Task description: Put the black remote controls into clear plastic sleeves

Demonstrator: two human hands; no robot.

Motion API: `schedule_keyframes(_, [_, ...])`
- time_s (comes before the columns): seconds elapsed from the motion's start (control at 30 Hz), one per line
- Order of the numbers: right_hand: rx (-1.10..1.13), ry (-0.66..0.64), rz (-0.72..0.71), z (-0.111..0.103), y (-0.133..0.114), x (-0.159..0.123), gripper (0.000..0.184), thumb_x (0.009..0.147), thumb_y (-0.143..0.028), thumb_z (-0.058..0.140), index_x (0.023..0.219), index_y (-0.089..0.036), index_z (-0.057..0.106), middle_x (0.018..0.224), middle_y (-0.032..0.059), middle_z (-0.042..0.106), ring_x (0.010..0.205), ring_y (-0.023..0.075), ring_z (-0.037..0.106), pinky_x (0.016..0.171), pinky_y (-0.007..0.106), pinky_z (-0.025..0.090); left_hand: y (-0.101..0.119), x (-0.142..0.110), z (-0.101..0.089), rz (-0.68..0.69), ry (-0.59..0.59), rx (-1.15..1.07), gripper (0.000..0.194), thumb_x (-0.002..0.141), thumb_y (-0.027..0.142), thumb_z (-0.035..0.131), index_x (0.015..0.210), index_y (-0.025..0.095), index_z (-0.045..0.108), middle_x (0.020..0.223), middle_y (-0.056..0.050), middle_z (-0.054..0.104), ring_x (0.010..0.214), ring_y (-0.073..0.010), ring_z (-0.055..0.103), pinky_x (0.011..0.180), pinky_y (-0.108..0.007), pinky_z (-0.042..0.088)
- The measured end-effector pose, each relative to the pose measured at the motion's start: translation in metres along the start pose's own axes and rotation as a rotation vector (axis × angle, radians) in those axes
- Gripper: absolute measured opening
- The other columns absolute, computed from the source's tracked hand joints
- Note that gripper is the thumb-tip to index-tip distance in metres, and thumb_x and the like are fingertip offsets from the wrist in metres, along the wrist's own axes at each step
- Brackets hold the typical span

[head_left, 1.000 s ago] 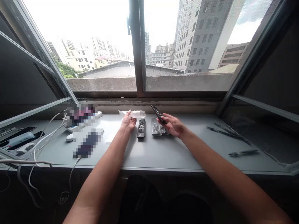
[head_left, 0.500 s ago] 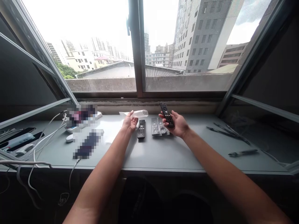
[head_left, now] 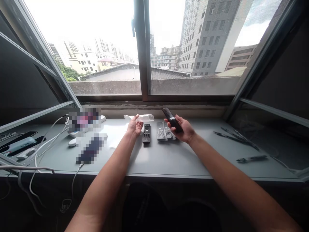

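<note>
My left hand (head_left: 135, 125) pinches a clear plastic sleeve (head_left: 146, 118), its rounded mouth spread toward the right. In my right hand (head_left: 184, 129) is a black remote control (head_left: 172, 120), held tilted above the desk with its smooth back and a small pale label facing me. A second black remote (head_left: 146, 134) lies buttons up on the desk, just right of my left hand. Between the hands, partly below the right one, lie small clear bags (head_left: 165, 131) with dark contents I cannot make out.
Several pens (head_left: 251, 159) lie on the right of the grey desk (head_left: 169, 161). At the left are a blurred-out phone-like object (head_left: 90, 149), a white mouse-shaped item (head_left: 72, 142) and white cables (head_left: 45, 145). White paper (head_left: 115, 137) lies by my left forearm. The window stands behind.
The remote in my right hand first turned its buttons toward me, then flipped to show its back. My left hand has kept hold of the sleeve, whose mouth now reaches slightly farther right.
</note>
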State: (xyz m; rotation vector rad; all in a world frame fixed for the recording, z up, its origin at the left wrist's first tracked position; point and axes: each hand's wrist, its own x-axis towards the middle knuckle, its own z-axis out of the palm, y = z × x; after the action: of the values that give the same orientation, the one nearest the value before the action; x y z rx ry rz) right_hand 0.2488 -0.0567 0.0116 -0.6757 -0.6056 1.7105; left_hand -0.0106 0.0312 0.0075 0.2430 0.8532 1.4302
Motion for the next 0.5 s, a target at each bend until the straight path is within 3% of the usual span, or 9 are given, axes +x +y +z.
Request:
schedule_keyframes(0.07, [0.016,-0.074,0.01,-0.001,0.0,0.0,0.035,0.113,-0.042,0.042,0.113,-0.02,0.07,0.099,0.0113,0.075,0.068,0.017,0.066,0.041,0.022,0.051,0.0,0.0,0.0,-0.002,0.002,0.003,0.015,0.099,0.018,0.078,0.106,0.013,0.066,0.085,-0.007,0.071,0.063,-0.0122,0.07,0.055,-0.018,0.06])
schedule_keyframes(0.17, [-0.003,-0.14,0.012,-0.003,0.0,0.0,0.034,0.111,-0.039,0.044,0.117,-0.02,0.071,0.083,0.0058,0.068,0.057,0.0157,0.055,0.039,0.023,0.049,0.0,-0.001,0.0,-0.001,0.005,0.006,0.015,0.099,0.018,0.078,0.105,0.013,0.066,0.084,-0.006,0.07,0.063,-0.0118,0.07,0.055,-0.018,0.06])
schedule_keyframes(0.3, [-0.057,-0.101,-0.033,-0.003,0.002,0.001,0.029,0.107,-0.04,0.057,0.116,-0.019,0.074,0.087,0.0057,0.071,0.069,0.0177,0.064,0.054,0.027,0.059,0.0,-0.001,0.0,-0.004,0.003,-0.007,0.015,0.098,0.017,0.078,0.107,0.014,0.066,0.084,-0.006,0.07,0.063,-0.0118,0.07,0.054,-0.017,0.06])
schedule_keyframes(0.4, [-0.15,-0.071,-0.093,-0.004,0.005,0.003,0.014,0.098,-0.026,0.071,0.11,-0.02,0.075,0.092,0.0048,0.075,0.081,0.0178,0.071,0.075,0.029,0.065,0.0,-0.001,0.0,-0.008,0.008,-0.008,0.016,0.098,0.018,0.078,0.107,0.014,0.066,0.083,-0.005,0.069,0.062,-0.0118,0.07,0.053,-0.017,0.06])
schedule_keyframes(0.5, [-0.235,-0.065,-0.158,-0.006,0.01,0.006,0.021,0.086,-0.018,0.084,0.105,-0.02,0.076,0.094,0.0043,0.078,0.085,0.0174,0.075,0.081,0.028,0.064,0.0,-0.002,0.001,-0.001,0.005,-0.009,0.015,0.099,0.018,0.078,0.106,0.014,0.066,0.084,-0.006,0.069,0.063,-0.0117,0.07,0.055,-0.017,0.06])
